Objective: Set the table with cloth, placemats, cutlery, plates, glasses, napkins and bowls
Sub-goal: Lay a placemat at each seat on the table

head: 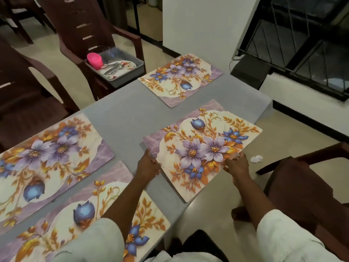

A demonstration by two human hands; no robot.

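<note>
The grey cloth (120, 118) is already covering the surface; three placemats are lying flat; both hands, left hand (148, 164) and right hand (237, 165), are gripping the near edge of a fourth placemat (204, 148), overhanging the corner; cutlery, plate and pink cup are waiting in the grey tub (132, 72) on a chair.
</note>
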